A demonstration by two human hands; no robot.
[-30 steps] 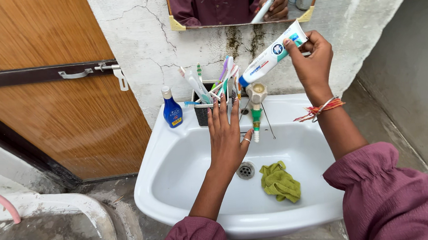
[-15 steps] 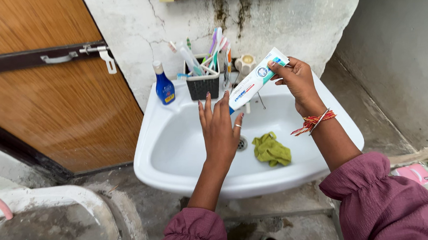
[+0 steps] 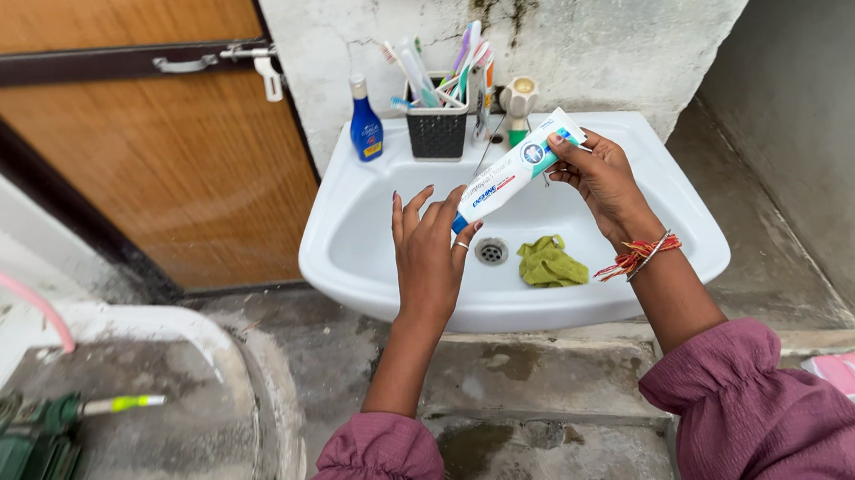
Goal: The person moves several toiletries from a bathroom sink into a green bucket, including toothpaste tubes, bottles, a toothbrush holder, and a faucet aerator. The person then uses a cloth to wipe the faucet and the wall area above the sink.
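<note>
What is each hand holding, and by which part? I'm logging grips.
Right hand grips the toothpaste tube at its flat tail end; left hand touches the cap end.

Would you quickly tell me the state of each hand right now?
Left hand: open, fingers spread, fingertips touching the cap end of the toothpaste tube.
Right hand: closed on the tube's far end.

The scene is lit by soft, even daylight; no single source can be made out. Only faint, diffuse shadows are cast, the softest seen inside the white sink (image 3: pixel 367 236) below its rim. A mild sheen is carried by the sink's front edge, without harsh glare. Focus is held sharply around the sink. Wide-angle distortion is seen: the wooden door (image 3: pixel 142 170) left of the sink is bowed and slanted.
</note>
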